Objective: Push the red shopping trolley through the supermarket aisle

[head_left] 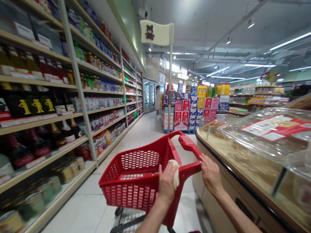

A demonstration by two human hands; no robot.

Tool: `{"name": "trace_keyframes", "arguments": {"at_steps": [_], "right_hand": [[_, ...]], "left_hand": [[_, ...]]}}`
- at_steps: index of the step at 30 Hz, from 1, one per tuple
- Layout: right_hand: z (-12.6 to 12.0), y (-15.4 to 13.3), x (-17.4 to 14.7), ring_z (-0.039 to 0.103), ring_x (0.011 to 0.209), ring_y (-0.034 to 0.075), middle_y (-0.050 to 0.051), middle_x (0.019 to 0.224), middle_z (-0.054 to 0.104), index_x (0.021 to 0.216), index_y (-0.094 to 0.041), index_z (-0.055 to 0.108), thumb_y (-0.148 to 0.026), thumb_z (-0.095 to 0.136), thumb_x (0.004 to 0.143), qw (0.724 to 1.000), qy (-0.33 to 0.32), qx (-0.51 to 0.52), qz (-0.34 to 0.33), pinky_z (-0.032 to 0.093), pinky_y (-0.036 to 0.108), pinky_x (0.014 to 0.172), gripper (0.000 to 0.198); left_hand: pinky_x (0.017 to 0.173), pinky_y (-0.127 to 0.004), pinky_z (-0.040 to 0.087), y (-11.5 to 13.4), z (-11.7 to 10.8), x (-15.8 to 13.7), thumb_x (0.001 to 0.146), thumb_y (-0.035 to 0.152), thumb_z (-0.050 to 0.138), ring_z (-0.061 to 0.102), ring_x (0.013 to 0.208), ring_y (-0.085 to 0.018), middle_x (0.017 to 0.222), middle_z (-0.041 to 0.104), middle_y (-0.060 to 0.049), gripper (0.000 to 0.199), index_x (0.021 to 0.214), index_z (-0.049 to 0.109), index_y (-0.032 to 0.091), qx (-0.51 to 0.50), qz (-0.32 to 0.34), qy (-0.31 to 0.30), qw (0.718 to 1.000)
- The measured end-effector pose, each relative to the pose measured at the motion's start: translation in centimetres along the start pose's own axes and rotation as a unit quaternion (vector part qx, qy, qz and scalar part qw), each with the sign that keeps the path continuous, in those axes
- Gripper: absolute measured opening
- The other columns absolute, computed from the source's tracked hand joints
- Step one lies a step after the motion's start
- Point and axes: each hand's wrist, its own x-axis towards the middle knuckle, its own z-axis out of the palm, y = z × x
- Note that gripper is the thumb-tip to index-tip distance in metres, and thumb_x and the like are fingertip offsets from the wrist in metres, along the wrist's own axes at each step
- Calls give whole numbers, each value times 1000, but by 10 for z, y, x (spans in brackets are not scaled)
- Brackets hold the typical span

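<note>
A red plastic shopping cart [143, 174] with a perforated basket stands before me, turned sideways. My left hand [166, 181] is closed on a crumpled whitish cloth [176, 174], at the basket's near rim beside the handle frame. Part of the cloth is hidden by the fingers. On the right, my right hand [211, 171] wraps round the side of the red handle [190, 145]. Inside the basket, no goods show. A pole with a cream bear flag [156, 33] rises at the cart's far side; its lower end is hidden.
Shelves of bottles and cans [104, 111] line the left. Close on the right is a display counter [224, 173] with clear plastic trays [269, 129]. Stacked drink cartons [186, 110] stand ahead. A person [158, 98] is farther down the tiled aisle [145, 129].
</note>
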Motion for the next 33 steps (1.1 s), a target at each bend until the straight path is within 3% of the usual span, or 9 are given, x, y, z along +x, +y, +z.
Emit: {"name": "trace_keyframes", "arguments": {"at_steps": [4,6,10,17,20,23,29,31,33], "right_hand": [[1,8,0,50,107,23,5,112,59,108,-23,58,-33,24,87,999,-13,-28,-19,36,42,85,41],[1,10,0,51,106,23,5,113,59,108,-24,57,-33,25,87,999,-10,-32,-21,37,43,84,40],[6,7,-2,53,103,21,8,114,58,111,-19,55,-33,23,87,1000,0,-21,-6,41,40,81,43],[6,10,-4,51,107,22,6,117,56,113,-21,54,-35,26,87,999,-18,-22,-20,42,41,81,40],[5,12,-4,50,109,23,5,117,56,113,-23,54,-34,26,87,999,-30,-37,-20,40,43,83,40],[9,7,-4,49,109,22,8,120,53,115,-16,52,-36,23,87,999,-30,-30,2,40,41,84,45],[9,2,-3,45,113,23,7,122,51,116,-15,52,-37,19,86,997,-50,-23,46,36,43,88,50],[5,4,-2,43,115,23,5,123,51,117,-19,51,-37,20,86,996,-71,-29,45,34,44,89,48],[3,5,-1,43,115,23,5,124,50,117,-19,51,-36,21,86,995,-81,-29,42,33,44,90,47]], "left_hand": [[103,-45,23,33,18,21,81,18,40,45,115,-17,121,53,-5,35,114,50,27,-22,110,32,993],[104,-44,24,9,11,11,81,16,40,48,112,-16,118,55,-4,35,113,51,28,-2,114,43,993],[97,-48,32,-41,-10,-13,79,12,38,54,104,-18,114,58,-8,39,114,50,24,57,12,59,997],[99,-44,31,23,12,15,78,17,43,47,113,-18,120,53,-6,39,116,48,27,-5,120,49,992],[100,-41,31,-10,0,-5,79,13,40,50,110,-15,116,56,-3,39,113,51,29,25,132,73,988],[99,-40,32,-48,-17,-26,78,9,37,52,107,-14,117,56,-5,44,116,48,27,86,48,84,992],[101,-40,29,-16,-5,-10,77,12,40,47,113,-15,120,54,-2,42,115,49,28,59,118,62,989],[101,-37,29,-32,-11,-20,76,11,41,48,112,-13,120,53,0,44,115,49,30,69,134,44,988],[100,-35,31,-70,-25,-42,74,6,38,51,108,-12,118,55,0,50,117,47,30,104,78,35,991]]}}
